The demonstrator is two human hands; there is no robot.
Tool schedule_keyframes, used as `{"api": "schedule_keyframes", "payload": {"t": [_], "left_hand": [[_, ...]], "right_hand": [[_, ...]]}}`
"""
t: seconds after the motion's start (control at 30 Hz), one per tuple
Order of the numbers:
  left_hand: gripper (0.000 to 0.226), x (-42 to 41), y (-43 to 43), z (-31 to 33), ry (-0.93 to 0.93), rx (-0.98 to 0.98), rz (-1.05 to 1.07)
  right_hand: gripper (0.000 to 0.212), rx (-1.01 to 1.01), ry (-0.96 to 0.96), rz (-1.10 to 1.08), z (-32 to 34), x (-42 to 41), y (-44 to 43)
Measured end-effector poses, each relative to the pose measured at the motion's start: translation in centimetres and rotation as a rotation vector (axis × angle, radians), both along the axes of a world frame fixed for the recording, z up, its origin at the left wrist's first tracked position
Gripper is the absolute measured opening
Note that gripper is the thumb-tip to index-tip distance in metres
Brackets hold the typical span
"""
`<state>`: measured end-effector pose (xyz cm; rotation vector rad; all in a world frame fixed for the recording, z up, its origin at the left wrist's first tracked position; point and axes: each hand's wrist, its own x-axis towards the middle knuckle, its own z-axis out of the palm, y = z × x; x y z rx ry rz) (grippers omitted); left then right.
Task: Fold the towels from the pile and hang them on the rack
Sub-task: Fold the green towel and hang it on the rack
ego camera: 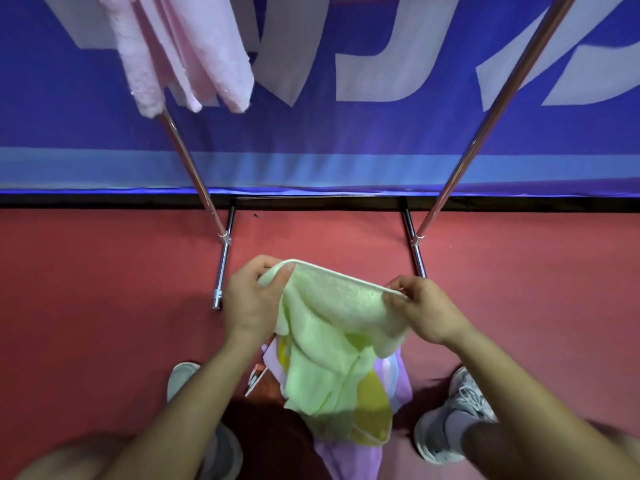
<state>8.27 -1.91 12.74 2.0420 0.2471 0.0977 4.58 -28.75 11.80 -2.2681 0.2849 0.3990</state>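
I see one light-green towel at lower centre, two hands pinching its top edge, left hand grasping one corner, right hand the other, pink towels upper left, number unclear, hanging on one rack with two slanted poles, two grey shoes below.

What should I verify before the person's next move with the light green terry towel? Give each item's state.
1. Left hand grips the light green terry towel's top edge: ok.
2. Right hand pinches the same edge: ok.
3. Towel folded flat: not ok, it hangs bunched below the edge.
4. Pale pink towel already hanging at the shiny metal rack: ok.
5. Free space on the rack's top rail: cannot tell, rail out of view.
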Motion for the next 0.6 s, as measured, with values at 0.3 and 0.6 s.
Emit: {"api": "schedule_keyframes", "payload": {"t": [0.3, 0.6], "left_hand": [[0.026, -1.5, -1.6, -1.1, 0.279, 0.025, -0.052], [0.014, -2.8, -5.3, -1.3, 0.569, -0.465, -0.198]], "right_hand": [[0.022, 0.487, 0.139, -0.221, -0.2, -0.9, 2.6], [0.017, 0.592, 0.126, -0.273, -1.3, -1.1, 6.1]]}}
